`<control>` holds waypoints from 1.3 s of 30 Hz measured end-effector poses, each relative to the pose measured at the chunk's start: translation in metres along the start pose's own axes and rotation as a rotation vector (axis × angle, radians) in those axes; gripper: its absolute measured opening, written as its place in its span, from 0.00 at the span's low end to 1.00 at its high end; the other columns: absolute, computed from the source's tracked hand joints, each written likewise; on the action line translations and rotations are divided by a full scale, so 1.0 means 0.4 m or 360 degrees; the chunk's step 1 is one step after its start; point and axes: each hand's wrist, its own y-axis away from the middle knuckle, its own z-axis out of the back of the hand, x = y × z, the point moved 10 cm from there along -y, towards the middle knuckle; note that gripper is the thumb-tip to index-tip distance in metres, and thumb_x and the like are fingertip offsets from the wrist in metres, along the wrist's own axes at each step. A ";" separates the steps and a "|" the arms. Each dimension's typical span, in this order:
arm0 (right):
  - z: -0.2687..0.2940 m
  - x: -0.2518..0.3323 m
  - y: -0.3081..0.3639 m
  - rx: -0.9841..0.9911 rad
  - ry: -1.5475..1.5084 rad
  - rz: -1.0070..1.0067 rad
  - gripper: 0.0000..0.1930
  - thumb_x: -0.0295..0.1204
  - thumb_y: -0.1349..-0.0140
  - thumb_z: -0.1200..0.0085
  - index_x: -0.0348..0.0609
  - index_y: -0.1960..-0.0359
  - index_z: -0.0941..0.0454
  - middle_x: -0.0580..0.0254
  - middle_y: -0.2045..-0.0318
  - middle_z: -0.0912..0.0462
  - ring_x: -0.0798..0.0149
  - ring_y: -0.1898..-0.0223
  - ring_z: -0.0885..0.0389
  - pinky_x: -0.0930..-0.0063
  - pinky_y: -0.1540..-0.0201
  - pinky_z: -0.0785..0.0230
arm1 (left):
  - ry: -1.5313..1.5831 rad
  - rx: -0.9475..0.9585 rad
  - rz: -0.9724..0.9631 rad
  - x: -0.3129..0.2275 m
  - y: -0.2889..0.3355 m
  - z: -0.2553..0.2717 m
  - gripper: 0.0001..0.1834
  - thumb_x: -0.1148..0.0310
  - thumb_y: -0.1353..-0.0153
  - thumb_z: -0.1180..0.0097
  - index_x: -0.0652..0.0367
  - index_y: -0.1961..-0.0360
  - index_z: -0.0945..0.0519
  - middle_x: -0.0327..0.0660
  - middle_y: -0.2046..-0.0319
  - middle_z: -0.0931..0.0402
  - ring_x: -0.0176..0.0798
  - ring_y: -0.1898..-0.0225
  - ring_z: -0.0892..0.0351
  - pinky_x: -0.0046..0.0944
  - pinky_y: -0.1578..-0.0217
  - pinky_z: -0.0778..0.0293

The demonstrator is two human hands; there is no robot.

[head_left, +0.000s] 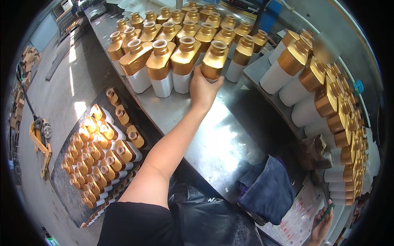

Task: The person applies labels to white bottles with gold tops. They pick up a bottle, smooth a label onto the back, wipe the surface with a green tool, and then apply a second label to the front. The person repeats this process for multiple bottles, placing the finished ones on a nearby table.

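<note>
My left hand [203,88] is closed around the lower part of a bottle with a gold shoulder and neck [215,59]. That bottle stands at the front of a group of similar gold-and-white bottles [160,61] on a metal table [205,141]. At the lower right, my right hand [322,225] is closed on a thin green object [324,214] whose kind I cannot make out. A dark folded cloth [271,190] lies on the table's near edge, left of that hand.
A raised shelf [271,96] on the right carries many more gold-topped bottles [293,55]. To the left, below table height, stands another block of bottles [96,151]. A yellow pallet jack [40,143] is on the floor at far left. Printed sheets [299,217] lie near my right hand.
</note>
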 end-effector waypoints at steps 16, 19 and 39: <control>-0.202 -0.023 0.091 0.0639 -0.0153 0.0020 0.17 0.30 0.32 0.50 0.48 0.43 0.35 0.68 0.66 0.34 0.71 0.64 0.33 0.73 0.62 0.34 | 0.1226 0.1566 0.0796 -0.280 0.467 -0.089 0.35 0.47 0.38 0.47 0.67 0.42 0.31 0.48 0.52 0.23 0.41 0.54 0.20 0.38 0.53 0.22; -0.086 0.003 0.112 0.0433 -0.0332 0.0116 0.13 0.38 0.28 0.55 0.47 0.49 0.32 0.65 0.68 0.32 0.70 0.67 0.35 0.74 0.64 0.37 | 0.1221 0.1756 0.0678 -0.370 0.524 -0.217 0.32 0.44 0.30 0.57 0.66 0.43 0.30 0.47 0.54 0.21 0.38 0.57 0.18 0.36 0.56 0.21; 0.829 0.005 -0.067 -0.1085 0.2257 0.0054 0.24 0.44 0.44 0.40 0.38 0.53 0.21 0.44 0.62 0.17 0.48 0.58 0.18 0.61 0.55 0.27 | 0.0483 0.1524 0.0696 -0.236 0.486 -0.348 0.36 0.41 0.31 0.58 0.60 0.36 0.37 0.46 0.44 0.29 0.40 0.45 0.27 0.40 0.44 0.31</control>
